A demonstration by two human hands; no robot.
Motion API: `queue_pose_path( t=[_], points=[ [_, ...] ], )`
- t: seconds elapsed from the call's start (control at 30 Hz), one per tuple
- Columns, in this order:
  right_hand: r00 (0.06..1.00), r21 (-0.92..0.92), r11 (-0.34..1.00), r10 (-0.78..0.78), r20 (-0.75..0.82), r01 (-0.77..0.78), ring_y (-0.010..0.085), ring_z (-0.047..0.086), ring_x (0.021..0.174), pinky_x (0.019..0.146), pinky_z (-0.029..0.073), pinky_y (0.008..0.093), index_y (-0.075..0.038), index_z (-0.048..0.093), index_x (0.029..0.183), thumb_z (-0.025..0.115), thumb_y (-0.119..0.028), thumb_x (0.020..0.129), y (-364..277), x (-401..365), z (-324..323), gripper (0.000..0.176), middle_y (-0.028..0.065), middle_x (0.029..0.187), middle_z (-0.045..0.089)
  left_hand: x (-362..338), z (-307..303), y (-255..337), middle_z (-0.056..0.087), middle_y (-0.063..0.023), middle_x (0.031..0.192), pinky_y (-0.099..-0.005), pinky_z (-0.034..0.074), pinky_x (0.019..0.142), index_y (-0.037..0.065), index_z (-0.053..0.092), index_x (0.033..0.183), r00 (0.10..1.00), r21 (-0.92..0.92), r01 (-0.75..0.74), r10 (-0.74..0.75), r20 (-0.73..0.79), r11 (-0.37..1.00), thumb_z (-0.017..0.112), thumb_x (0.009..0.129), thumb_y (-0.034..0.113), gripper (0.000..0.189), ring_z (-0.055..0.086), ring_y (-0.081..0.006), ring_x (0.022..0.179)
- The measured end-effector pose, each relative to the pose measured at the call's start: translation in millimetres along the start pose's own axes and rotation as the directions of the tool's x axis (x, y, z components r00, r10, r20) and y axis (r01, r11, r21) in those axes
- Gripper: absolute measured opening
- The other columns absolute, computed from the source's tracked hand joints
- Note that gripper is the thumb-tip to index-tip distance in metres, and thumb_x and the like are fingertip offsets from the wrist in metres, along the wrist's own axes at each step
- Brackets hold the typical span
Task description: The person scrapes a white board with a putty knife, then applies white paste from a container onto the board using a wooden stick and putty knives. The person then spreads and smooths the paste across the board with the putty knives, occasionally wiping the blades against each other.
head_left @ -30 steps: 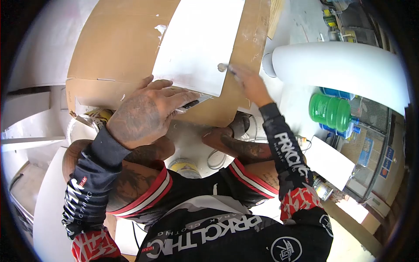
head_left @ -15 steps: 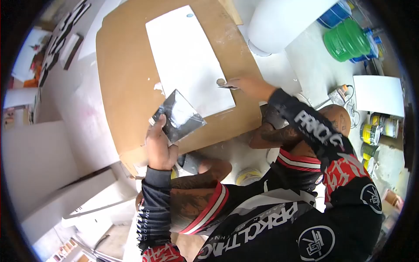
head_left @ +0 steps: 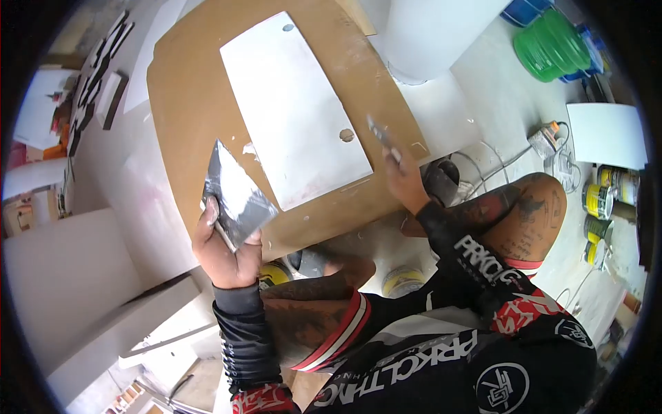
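My left hand [head_left: 226, 250] grips a square dark metal plate [head_left: 236, 200] smeared with white filler paste, thumb on top, over the left front part of the brown board. In my right hand [head_left: 405, 178] is a small putty knife [head_left: 379, 130], its blade pointing up and left and somewhat blurred. Between the hands a white panel [head_left: 293, 110] lies flat on the brown board [head_left: 186, 117]. Two round holes or recesses show in the panel, one near its far end and a rough-edged one [head_left: 347, 136] near its right edge. The knife is apart from the panel.
A large white cylinder [head_left: 427, 41] stands beyond the board on the right. A green water jug [head_left: 552, 45], paint cans [head_left: 597, 200], cables and a white sheet [head_left: 607, 134] lie further right. My bent legs flank the board's near edge.
My right hand has drawn the putty knife off the right-hand recess and back to the right. My left hand has shifted left with the paste-covered plate.
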State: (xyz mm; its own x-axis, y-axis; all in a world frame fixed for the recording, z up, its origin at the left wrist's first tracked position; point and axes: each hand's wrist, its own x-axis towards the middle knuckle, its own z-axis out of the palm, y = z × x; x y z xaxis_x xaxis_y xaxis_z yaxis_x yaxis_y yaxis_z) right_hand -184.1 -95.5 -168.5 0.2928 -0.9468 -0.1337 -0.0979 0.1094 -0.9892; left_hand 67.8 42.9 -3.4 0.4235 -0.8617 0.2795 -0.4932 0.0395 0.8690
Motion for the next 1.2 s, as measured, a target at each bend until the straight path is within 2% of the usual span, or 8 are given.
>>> queue_pose_path(
  t=[0.03, 0.07, 0.1, 0.37, 0.47, 0.53, 0.87, 1.2],
  points=[
    [1.000, -0.005, 1.000, -0.002, 0.016, 0.002, 0.0239, 0.055, 0.115, 0.100, 0.039, 0.0323, -0.001, 0.049, 0.133, 0.048, -0.006, 0.095, 10, 14, 2, 0.038, 0.0160, 0.122, 0.058, 5, -1, -1, 0.064, -0.0138, 0.112, -0.0332, 0.061, 0.066, 0.002, 0.052, 0.122, 0.927, -0.614, 0.305, -0.374, 0.017, 0.728, 0.048, 0.093, 0.015, 0.032, 0.067, -0.0251, 0.097],
    [0.995, -0.086, 0.991, -0.100, -0.023, 0.098, 0.0148, 0.050, 0.096, 0.087, 0.040, 0.0264, -0.001, 0.048, 0.134, 0.048, -0.009, 0.097, 26, 28, 5, 0.038, 0.0073, 0.109, 0.057, 9, -3, -3, 0.064, -0.0142, 0.112, -0.0344, 0.062, 0.067, 0.001, 0.052, 0.122, 0.757, -0.929, 0.363, -0.602, 0.254, 0.064, 0.047, 0.094, 0.015, 0.032, 0.066, -0.0256, 0.097],
    [0.978, -0.167, 0.968, -0.200, -0.055, 0.188, 0.0056, 0.045, 0.078, 0.074, 0.041, 0.0204, -0.001, 0.047, 0.135, 0.048, -0.012, 0.099, 38, 38, 9, 0.037, -0.0014, 0.095, 0.055, 8, -5, -10, 0.064, -0.0090, 0.114, -0.0371, 0.060, 0.070, 0.003, 0.055, 0.118, 0.736, -0.919, 0.393, -0.612, 0.290, 0.038, 0.052, 0.091, 0.015, 0.030, 0.066, -0.0230, 0.099],
    [0.961, -0.238, 0.932, -0.274, 0.034, 0.274, 0.0130, 0.055, 0.107, 0.092, 0.042, 0.0261, 0.002, 0.049, 0.132, 0.051, -0.014, 0.098, 61, 78, 38, 0.038, 0.0108, 0.120, 0.060, 2, 0, -2, 0.064, -0.0119, 0.114, -0.0358, 0.061, 0.072, 0.000, 0.052, 0.120, 0.733, -0.901, 0.427, -0.615, 0.292, 0.081, 0.049, 0.095, 0.015, 0.029, 0.066, -0.0227, 0.098],
    [0.939, -0.305, 0.891, -0.344, 0.029, 0.336, 0.0167, 0.054, 0.114, 0.098, 0.039, 0.0280, 0.004, 0.048, 0.132, 0.051, -0.014, 0.097, 67, 106, 46, 0.039, 0.0142, 0.126, 0.058, 1, -5, -7, 0.062, -0.0089, 0.112, -0.0400, 0.057, 0.054, 0.006, 0.050, 0.123, 0.659, -0.885, 0.447, -0.716, 0.229, 0.128, 0.052, 0.092, 0.020, 0.034, 0.066, -0.0261, 0.094],
    [0.923, -0.321, 0.870, -0.384, 0.037, 0.375, 0.0182, 0.054, 0.115, 0.100, 0.038, 0.0284, 0.005, 0.048, 0.132, 0.051, -0.013, 0.097, 63, 123, 52, 0.040, 0.0149, 0.127, 0.057, 1, -10, -8, 0.062, -0.0137, 0.117, -0.0364, 0.057, 0.085, -0.002, 0.048, 0.124, 0.768, -0.900, 0.433, -0.543, 0.340, 0.050, 0.049, 0.095, 0.017, 0.035, 0.062, -0.0230, 0.106],
    [0.935, -0.315, 0.883, -0.353, 0.040, 0.347, 0.0258, 0.056, 0.116, 0.100, 0.039, 0.0316, 0.004, 0.056, 0.122, 0.055, -0.019, 0.093, 66, 267, 85, 0.038, 0.0197, 0.121, 0.061, 3, -13, -14, 0.058, -0.0149, 0.125, -0.0446, 0.044, 0.099, -0.001, 0.047, 0.129, 0.550, -0.920, 0.386, -0.816, 0.178, 0.060, 0.052, 0.093, 0.021, 0.043, 0.057, -0.0278, 0.115],
    [0.930, -0.326, 0.873, -0.361, 0.064, 0.362, 0.0318, 0.055, 0.118, 0.101, 0.039, 0.0353, 0.003, 0.053, 0.127, 0.056, -0.028, 0.092, 34, 385, 129, 0.047, 0.0211, 0.125, 0.059, 7, -24, -21, 0.057, -0.0153, 0.127, -0.0455, 0.042, 0.102, -0.002, 0.046, 0.130, 0.512, -0.937, 0.345, -0.848, 0.140, 0.054, 0.055, 0.089, 0.018, 0.046, 0.056, -0.0290, 0.116]
  ],
)
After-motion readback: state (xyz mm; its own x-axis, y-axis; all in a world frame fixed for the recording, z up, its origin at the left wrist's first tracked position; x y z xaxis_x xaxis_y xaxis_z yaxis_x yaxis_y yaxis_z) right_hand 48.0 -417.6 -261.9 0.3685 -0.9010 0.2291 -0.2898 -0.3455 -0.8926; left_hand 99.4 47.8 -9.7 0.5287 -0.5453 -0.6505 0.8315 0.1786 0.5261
